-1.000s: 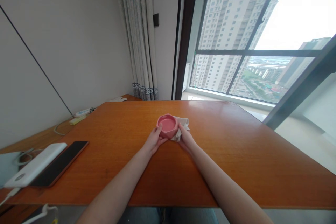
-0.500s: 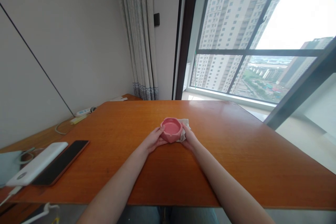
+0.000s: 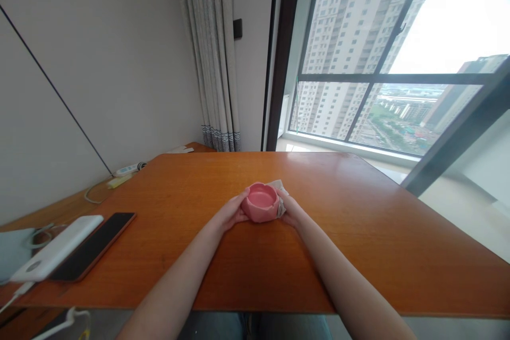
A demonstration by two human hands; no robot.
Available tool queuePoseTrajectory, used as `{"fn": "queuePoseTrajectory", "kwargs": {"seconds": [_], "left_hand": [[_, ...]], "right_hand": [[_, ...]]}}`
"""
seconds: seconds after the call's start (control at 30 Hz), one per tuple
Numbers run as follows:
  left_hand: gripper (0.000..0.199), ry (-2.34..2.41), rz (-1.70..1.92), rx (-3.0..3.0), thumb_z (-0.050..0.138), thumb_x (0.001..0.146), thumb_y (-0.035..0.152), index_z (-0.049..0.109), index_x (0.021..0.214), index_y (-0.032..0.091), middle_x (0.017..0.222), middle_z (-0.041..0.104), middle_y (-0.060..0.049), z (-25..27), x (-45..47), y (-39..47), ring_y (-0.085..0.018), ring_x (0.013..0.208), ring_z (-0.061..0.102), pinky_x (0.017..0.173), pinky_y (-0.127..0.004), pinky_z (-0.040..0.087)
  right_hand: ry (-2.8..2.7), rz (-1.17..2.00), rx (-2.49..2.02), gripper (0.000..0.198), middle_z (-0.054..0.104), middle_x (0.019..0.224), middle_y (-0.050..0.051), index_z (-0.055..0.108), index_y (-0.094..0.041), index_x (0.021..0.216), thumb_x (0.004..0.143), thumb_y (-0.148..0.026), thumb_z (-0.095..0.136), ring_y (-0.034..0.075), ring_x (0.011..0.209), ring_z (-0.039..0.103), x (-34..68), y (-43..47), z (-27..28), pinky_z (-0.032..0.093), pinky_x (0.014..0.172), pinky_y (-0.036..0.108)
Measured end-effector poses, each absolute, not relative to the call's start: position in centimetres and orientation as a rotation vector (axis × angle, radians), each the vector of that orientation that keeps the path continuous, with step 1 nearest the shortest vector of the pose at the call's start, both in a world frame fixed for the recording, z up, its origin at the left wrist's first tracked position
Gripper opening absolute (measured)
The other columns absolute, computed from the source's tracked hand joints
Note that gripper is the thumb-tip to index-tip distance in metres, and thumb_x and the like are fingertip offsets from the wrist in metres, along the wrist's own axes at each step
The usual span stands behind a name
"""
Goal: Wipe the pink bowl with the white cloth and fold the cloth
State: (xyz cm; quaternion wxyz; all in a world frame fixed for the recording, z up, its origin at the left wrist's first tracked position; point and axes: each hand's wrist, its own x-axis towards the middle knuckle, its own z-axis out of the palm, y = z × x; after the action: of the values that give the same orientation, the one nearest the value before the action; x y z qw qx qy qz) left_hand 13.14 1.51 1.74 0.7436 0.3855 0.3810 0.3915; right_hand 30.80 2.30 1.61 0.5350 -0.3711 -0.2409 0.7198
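Observation:
A pink faceted ashtray (image 3: pixel 261 203) with notches in its rim is in the middle of the head view, its shallow hollow facing up. My left hand (image 3: pixel 235 210) grips its left side, thumb near the rim. On the other side, my right hand (image 3: pixel 290 208) is closed around a crumpled greyish-white cloth (image 3: pixel 280 187), pressed against the ashtray's right wall. Part of the cloth sticks out behind the ashtray. Whether the ashtray's base touches the table I cannot tell.
Brown wooden table (image 3: pixel 382 234) under my arms. To the left lie a dark phone (image 3: pixel 95 247) and a white power bank (image 3: pixel 58 247) with a cable plugged in. A power strip (image 3: pixel 127 170) lies by the wall. A window (image 3: pixel 358 79) stands behind on the right.
The ashtray has turned and tilted a little between my hands, showing more of its front wall. The cloth has shifted slightly along its right side.

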Motion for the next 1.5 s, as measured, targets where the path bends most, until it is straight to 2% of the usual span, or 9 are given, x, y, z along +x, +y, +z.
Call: {"fn": "queuePoseTrajectory", "kwargs": {"seconds": [0.2,0.3,0.43,0.6,0.8,0.93,1.13,1.27,1.5], "left_hand": [[0.033,0.729,1.038,0.737,0.066,0.076,0.034,0.059,0.101,0.014,0.099,0.066,-0.011,1.4,13.9,1.6,-0.017,0.083,0.064,0.08,-0.033,0.052],[0.039,0.706,1.03,0.758,0.072,0.071,0.023,0.055,0.106,0.017,0.098,0.065,-0.008,1.6,14.0,1.1,-0.016,0.085,0.064,0.083,-0.033,0.051],[0.05,0.746,0.852,0.828,0.063,0.076,0.045,0.051,0.12,0.026,0.108,0.064,-0.008,2.1,13.4,0.8,-0.02,0.091,0.064,0.081,-0.033,0.05],[0.054,0.94,0.819,0.803,0.054,0.077,0.057,0.056,0.116,0.02,0.085,0.069,-0.007,1.7,13.3,1.4,-0.015,0.068,0.064,0.064,-0.025,0.05],[0.046,0.744,1.036,0.8,0.069,0.073,0.035,0.055,0.113,0.017,0.113,0.062,-0.012,1.5,14.0,1.2,-0.018,0.09,0.064,0.081,-0.031,0.052],[0.058,0.644,1.028,0.867,0.074,0.068,0.024,0.05,0.12,0.027,0.128,0.053,-0.007,1.7,14.1,0.4,-0.02,0.107,0.057,0.088,-0.034,0.049],[0.059,0.792,0.855,0.841,0.054,0.077,0.058,0.05,0.124,0.023,0.114,0.061,-0.012,2.1,13.6,0.8,-0.02,0.088,0.064,0.07,-0.029,0.053],[0.054,0.84,0.969,0.841,0.063,0.076,0.044,0.047,0.124,0.026,0.112,0.061,-0.008,1.8,13.8,1.2,-0.016,0.081,0.062,0.068,-0.029,0.053],[0.066,0.677,1.192,0.836,0.073,0.07,0.028,0.04,0.127,0.031,0.129,0.05,-0.009,1.1,14.6,0.9,-0.022,0.104,0.057,0.083,-0.039,0.053]], "right_hand": [[-0.548,1.583,-0.819,0.014,0.072,0.081,0.002,0.061,-0.02,0.088,0.079,-0.03,0.059,0.017,0.074,0.068,29.9,2.6,1.4,0.057,0.066,0.027],[-0.565,1.55,-0.819,0.013,0.072,0.082,0.002,0.062,-0.019,0.086,0.077,-0.028,0.061,0.017,0.076,0.068,30.0,2.8,1.3,0.057,0.068,0.026],[-0.635,1.599,-0.868,0.01,0.072,0.077,0.004,0.064,-0.018,0.079,0.079,-0.026,0.059,0.017,0.073,0.068,30.7,2.7,1.3,0.056,0.068,0.026],[-0.629,1.637,-0.939,0.011,0.071,0.071,0.003,0.063,-0.018,0.079,0.077,-0.028,0.061,0.017,0.067,0.068,30.8,2.5,1.1,0.055,0.063,0.025],[-0.607,1.562,-0.797,0.02,0.072,0.08,0.003,0.061,-0.019,0.088,0.077,-0.036,0.061,0.018,0.077,0.068,29.7,2.7,1.0,0.056,0.068,0.028],[-0.636,1.561,-0.82,0.013,0.072,0.078,0.002,0.063,-0.019,0.082,0.076,-0.031,0.06,0.018,0.077,0.068,30.0,2.9,1.0,0.056,0.069,0.027],[-0.658,1.635,-0.88,0.011,0.072,0.075,0.004,0.063,-0.018,0.075,0.074,-0.028,0.064,0.017,0.072,0.068,30.7,2.6,0.9,0.055,0.068,0.026],[-0.61,1.612,-0.835,0.013,0.073,0.083,0.003,0.065,-0.019,0.084,0.076,-0.029,0.062,0.019,0.083,0.068,30.2,2.6,0.5,0.056,0.073,0.028],[-0.588,1.58,-0.712,0.024,0.071,0.099,0.004,0.062,-0.021,0.098,0.077,-0.033,0.061,0.019,0.094,0.066,28.6,2.5,0.2,0.057,0.076,0.028]]}}
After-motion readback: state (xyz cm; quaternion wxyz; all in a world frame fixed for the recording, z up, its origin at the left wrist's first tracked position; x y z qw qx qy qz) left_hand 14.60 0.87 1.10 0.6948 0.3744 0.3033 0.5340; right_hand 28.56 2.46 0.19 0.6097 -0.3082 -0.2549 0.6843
